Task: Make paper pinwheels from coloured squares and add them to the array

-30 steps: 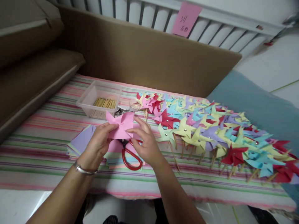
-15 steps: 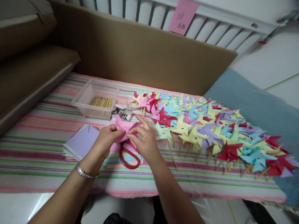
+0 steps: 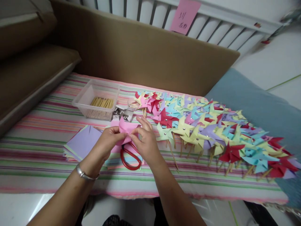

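A pink paper pinwheel (image 3: pixel 126 126), its corners folded toward the centre, is held up between both hands. My left hand (image 3: pixel 109 140) pinches it from the left with thumb and fingers. From the right, my right hand (image 3: pixel 146 141) pinches near its middle, thumb and forefinger together; the other fingers are raised. Whether a pin sits at the centre is too small to tell. Just below lie scissors with red handles (image 3: pixel 130 166), their blades hidden under the pink paper. Left of them is a stack of coloured paper squares (image 3: pixel 82 142), a purple one on top.
A clear plastic box (image 3: pixel 81 105) of wooden sticks (image 3: pixel 102 103) stands behind the hands, beside a small white box of metal pins (image 3: pixel 126 117). Many finished pinwheels on sticks (image 3: pixel 197 138) cover the right side of the striped cloth (image 3: pixel 47 153). A brown board (image 3: pixel 141 56) rises behind.
The pink paper has shifted slightly right, and its folded corners are drawn closer in to the middle. Both hands still pinch it. The things around have stayed in place.
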Demonstrator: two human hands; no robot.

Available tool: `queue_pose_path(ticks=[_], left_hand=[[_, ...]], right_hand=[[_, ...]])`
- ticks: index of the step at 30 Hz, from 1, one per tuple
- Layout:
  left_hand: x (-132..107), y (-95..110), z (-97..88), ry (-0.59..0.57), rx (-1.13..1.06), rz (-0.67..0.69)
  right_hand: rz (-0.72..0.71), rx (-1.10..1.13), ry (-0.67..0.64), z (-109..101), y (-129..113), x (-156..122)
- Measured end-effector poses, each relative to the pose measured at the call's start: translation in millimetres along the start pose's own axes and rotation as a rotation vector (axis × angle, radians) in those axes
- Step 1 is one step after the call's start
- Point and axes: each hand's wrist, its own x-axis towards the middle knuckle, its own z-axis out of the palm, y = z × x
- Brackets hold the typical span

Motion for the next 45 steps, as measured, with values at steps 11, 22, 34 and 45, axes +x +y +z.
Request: queue_pose_path(ticks=[11, 22, 34, 45], left_hand=[[1, -4, -1.2, -0.005, 0.032, -0.025], [-4, 5, -0.2, -0.096, 0.120, -0.100], [-3, 0, 2.8, -0.061, -0.057, -0.054], [-5, -13, 24.3, -0.051, -0.398, -0.140]], right_hand=[[0.032, -0.002, -0.001, 4, 3, -1], [0.102, 0.057, -0.129, -24, -8, 4], [0.434, 0.546, -0.145, -17, 6, 5], [0.577, 0.939, 0.051, 4, -2, 6]])
